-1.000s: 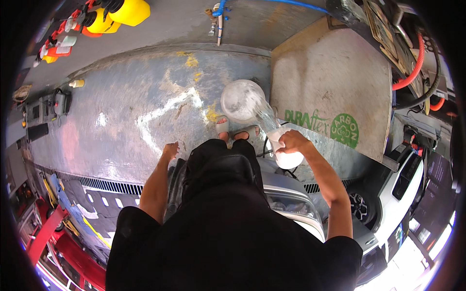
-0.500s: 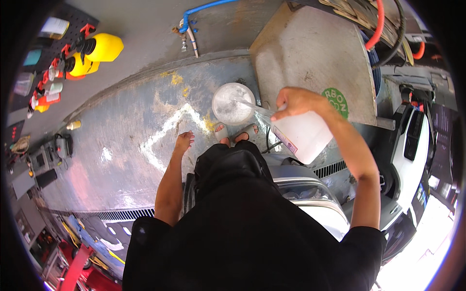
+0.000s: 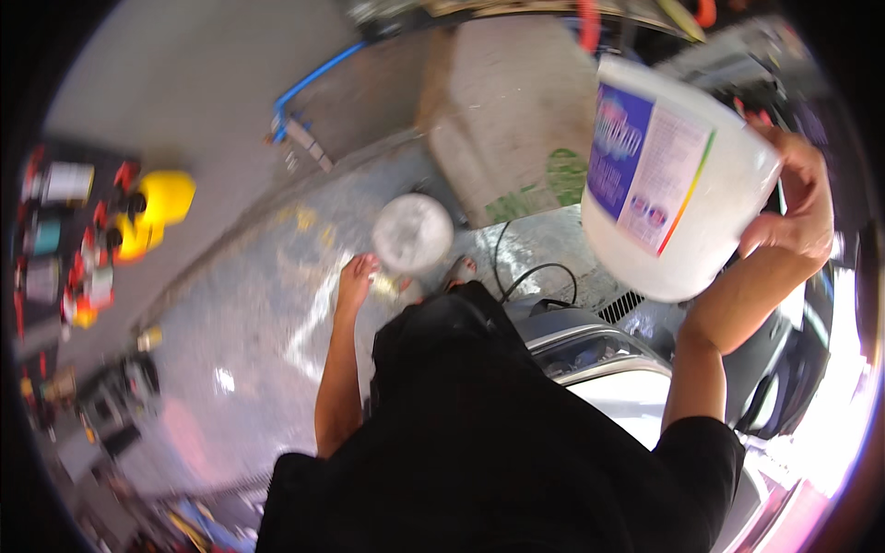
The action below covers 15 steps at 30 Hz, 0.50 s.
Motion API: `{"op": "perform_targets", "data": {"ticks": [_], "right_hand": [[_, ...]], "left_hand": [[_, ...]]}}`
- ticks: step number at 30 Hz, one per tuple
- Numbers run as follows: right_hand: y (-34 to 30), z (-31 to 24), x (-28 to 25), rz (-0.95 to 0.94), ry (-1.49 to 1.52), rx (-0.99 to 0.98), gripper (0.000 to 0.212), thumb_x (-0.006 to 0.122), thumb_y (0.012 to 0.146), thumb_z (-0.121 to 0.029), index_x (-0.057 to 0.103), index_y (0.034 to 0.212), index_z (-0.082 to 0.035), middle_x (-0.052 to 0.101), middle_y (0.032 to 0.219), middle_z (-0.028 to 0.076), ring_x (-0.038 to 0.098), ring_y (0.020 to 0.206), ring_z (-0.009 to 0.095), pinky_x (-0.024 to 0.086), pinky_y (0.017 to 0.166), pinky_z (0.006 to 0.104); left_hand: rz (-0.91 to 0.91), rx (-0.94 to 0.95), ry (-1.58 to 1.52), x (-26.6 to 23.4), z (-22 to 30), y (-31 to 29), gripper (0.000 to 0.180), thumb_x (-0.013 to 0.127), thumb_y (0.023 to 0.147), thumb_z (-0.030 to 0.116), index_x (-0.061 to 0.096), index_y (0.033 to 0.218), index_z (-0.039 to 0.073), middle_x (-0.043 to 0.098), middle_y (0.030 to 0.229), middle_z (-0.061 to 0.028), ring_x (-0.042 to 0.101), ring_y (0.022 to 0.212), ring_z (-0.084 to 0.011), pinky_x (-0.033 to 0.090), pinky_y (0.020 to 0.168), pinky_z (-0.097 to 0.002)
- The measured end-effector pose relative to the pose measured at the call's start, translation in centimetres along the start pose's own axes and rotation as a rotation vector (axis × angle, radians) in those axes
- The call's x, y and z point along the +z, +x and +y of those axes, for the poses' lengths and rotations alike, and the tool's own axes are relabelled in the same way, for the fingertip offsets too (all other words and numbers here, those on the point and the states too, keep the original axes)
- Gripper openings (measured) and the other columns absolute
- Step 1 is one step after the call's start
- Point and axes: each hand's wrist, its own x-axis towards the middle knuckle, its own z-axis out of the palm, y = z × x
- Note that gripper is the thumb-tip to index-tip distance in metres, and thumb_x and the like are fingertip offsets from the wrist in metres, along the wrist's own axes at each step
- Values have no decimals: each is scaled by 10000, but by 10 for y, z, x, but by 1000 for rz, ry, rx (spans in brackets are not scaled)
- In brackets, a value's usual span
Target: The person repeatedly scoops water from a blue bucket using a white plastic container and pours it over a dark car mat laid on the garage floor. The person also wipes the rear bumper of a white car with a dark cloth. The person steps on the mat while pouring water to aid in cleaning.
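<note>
My right hand (image 3: 797,198) is raised at the right, gripping a large white plastic jug (image 3: 728,184) by its far right side. The fingers are partly hidden behind the jug. A purple-and-white label (image 3: 636,166) covers its left face. No stream of liquid shows from the jug. My left hand (image 3: 358,276) hangs out in front at the left, holding nothing, its fingers loosely apart and slightly blurred. Just beyond it, a round white bucket (image 3: 412,232) stands on the floor by my feet, with pale content inside.
A big beige cabinet (image 3: 516,111) stands ahead of the bucket. A black cable (image 3: 544,267) curves over the floor by a grey-and-white car (image 3: 599,359). Yellow spray bottles (image 3: 169,195) hang on the left wall. A drain grate (image 3: 619,306) lies right of the cable.
The jug has swung up and right, from tilted over the bucket to raised beside me. The stream running into the bucket has stopped. The view has turned and shifted.
</note>
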Motion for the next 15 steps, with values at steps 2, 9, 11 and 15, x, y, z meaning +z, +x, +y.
{"op": "perform_targets", "data": {"ticks": [2,9,11,15], "right_hand": [[-55,-12,-18,386,-78,165,750,984,538,-131,646,1192,16,677,1025,41,635,999,159,464,960,313],[-92,131,-44,1004,-351,509,347,842,826,-213,679,1055,-11,712,902,19,655,812,115,517,781,282],[-89,196,-35,1044,-312,631,333,875,782,-226,676,960,-29,696,809,24,640,725,105,519,702,275],[-62,336,-2,861,-89,842,493,929,671,-311,710,1000,-16,733,738,112,714,635,185,568,630,346]], "left_hand": [[-58,108,1,29,50,7,388,578,1027,343,619,1246,26,707,1187,-93,673,1051,-187,510,847,-327],[-206,762,180,165,266,-30,322,689,945,173,649,1239,46,673,1231,-111,599,1174,-251,451,1006,-360],[-180,1013,243,212,321,-53,350,718,901,154,651,1222,32,650,1251,-147,570,1216,-317,425,1055,-397],[-287,1258,294,299,398,-83,386,725,865,129,641,1220,5,625,1291,-146,540,1264,-342,397,1090,-441]]}}
